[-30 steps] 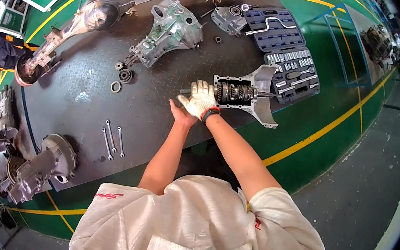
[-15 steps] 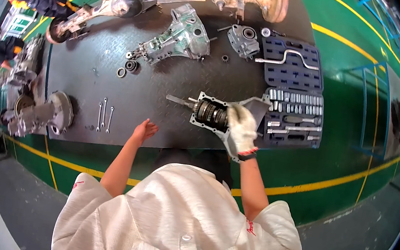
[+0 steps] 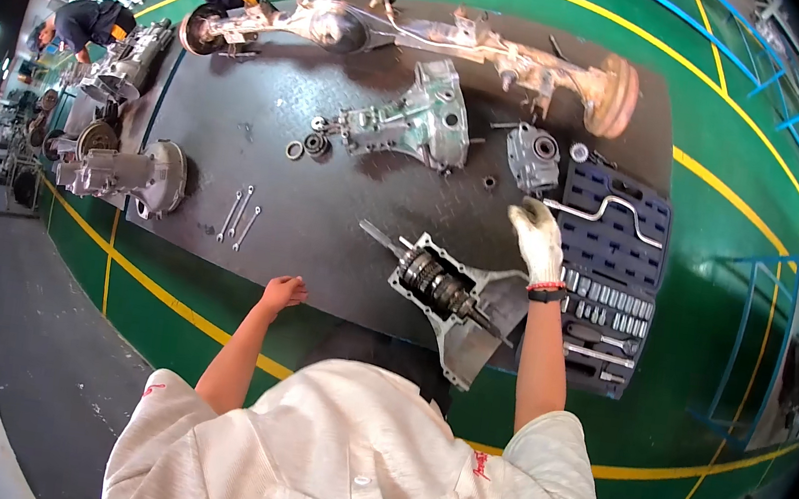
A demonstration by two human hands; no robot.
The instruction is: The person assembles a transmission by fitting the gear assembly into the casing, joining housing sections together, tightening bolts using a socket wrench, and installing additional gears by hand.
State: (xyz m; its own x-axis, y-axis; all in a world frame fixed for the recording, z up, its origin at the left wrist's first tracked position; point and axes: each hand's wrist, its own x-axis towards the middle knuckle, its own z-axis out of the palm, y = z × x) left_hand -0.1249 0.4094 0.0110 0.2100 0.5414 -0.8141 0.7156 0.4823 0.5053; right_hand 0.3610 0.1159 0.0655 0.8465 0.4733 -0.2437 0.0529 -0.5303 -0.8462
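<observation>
My right hand (image 3: 536, 239), in a white work glove, reaches over the table just left of the socket set. Its fingers are loosely bent and apart, close to the handle end of a chrome speed brace (image 3: 576, 212); I see nothing held, and cannot tell whether they touch. Nearer me lies an open gearbox housing half (image 3: 472, 348) with a gear shaft (image 3: 436, 282) in it, which neither hand touches. My bare left hand (image 3: 285, 293) hangs at the table's front edge, half relaxed with nothing in it. Several small spanners (image 3: 235, 215) lie beyond it to the left.
A blue socket case (image 3: 610, 257) lies open on the right. Farther back sit a gearbox casing (image 3: 426, 122), a smaller housing (image 3: 532, 159), bearing rings (image 3: 315, 145) and a long rusty axle (image 3: 496, 55). Another bell-shaped gearbox (image 3: 141, 177) stands left. Two people work at the far left.
My right hand has left the gear shaft and moved away from me, toward the speed brace. My left fingers have drawn closer together. The view has shifted and turned.
</observation>
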